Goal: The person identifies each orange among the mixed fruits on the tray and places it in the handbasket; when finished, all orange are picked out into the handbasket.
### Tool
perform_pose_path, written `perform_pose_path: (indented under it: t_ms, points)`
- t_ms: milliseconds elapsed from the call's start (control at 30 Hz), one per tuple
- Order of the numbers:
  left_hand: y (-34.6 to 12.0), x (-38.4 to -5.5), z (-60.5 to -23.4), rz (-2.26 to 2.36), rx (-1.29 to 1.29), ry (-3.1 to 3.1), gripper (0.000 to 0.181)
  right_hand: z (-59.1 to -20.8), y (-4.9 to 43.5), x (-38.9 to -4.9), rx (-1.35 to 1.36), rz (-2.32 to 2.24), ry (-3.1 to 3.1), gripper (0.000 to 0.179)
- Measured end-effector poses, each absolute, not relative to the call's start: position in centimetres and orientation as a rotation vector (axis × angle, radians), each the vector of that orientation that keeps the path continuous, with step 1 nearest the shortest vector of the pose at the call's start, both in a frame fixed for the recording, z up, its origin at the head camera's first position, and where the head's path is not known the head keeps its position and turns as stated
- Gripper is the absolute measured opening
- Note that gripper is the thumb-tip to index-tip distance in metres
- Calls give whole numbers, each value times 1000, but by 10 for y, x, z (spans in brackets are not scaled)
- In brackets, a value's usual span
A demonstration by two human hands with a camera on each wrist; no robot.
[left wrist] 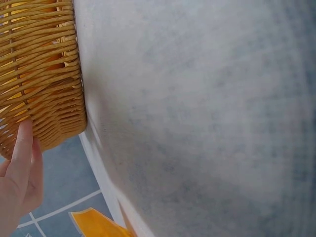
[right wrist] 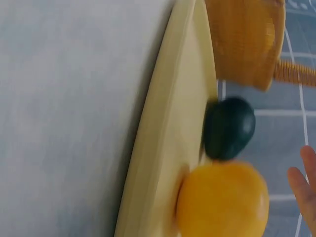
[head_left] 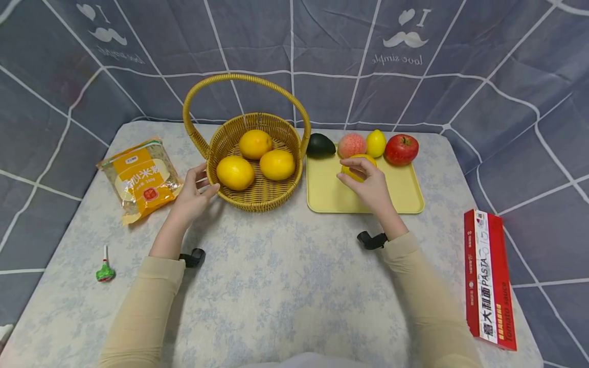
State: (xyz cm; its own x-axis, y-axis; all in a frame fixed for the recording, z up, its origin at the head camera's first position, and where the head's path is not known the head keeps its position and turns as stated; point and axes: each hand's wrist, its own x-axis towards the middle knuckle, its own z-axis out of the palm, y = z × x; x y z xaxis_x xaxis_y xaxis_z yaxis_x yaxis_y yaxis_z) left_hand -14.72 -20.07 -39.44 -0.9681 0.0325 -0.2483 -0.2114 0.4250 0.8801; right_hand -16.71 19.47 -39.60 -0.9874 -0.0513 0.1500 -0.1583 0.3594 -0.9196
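My left hand [head_left: 190,194] touches the outer left side of a wicker basket [head_left: 257,204], its fingers fairly straight against the weave. In the basket lie a back lemon [head_left: 255,144], a left lemon [head_left: 235,173] and a right lemon [head_left: 277,164], all large and orange-yellow. Over a yellow tray [head_left: 329,197], my right hand [head_left: 370,186] hovers at another such lemon [head_left: 366,160], partly hiding it. The right wrist view shows the fingertips [right wrist: 298,180] apart from that lemon [right wrist: 222,200]. Around it on the tray are an avocado [head_left: 320,146], a peach [head_left: 352,145], a small yellow lemon [head_left: 376,143] and a red apple [head_left: 402,150].
An orange-labelled food bag [head_left: 142,179] lies left of the basket, with a green lollipop [head_left: 105,271] nearer the front. A red pasta box [head_left: 490,278] lies along the right side. The basket's tall handle [head_left: 248,77] arches upward. Grey curtains [head_left: 331,51] stand behind the table.
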Motion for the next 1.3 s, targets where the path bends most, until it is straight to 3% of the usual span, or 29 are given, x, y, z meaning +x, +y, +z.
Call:
perform_pose_path:
  t_ms: [567, 1300]
  points:
    - [-202, -146, -394, 1555, -143, 2449, 73, -397, 240, -178, -26, 1669, -2502, 37]
    - [-203, -147, -395, 1574, -122, 2434, 72, -408, 260, -201, -122, 1644, -2788, 69]
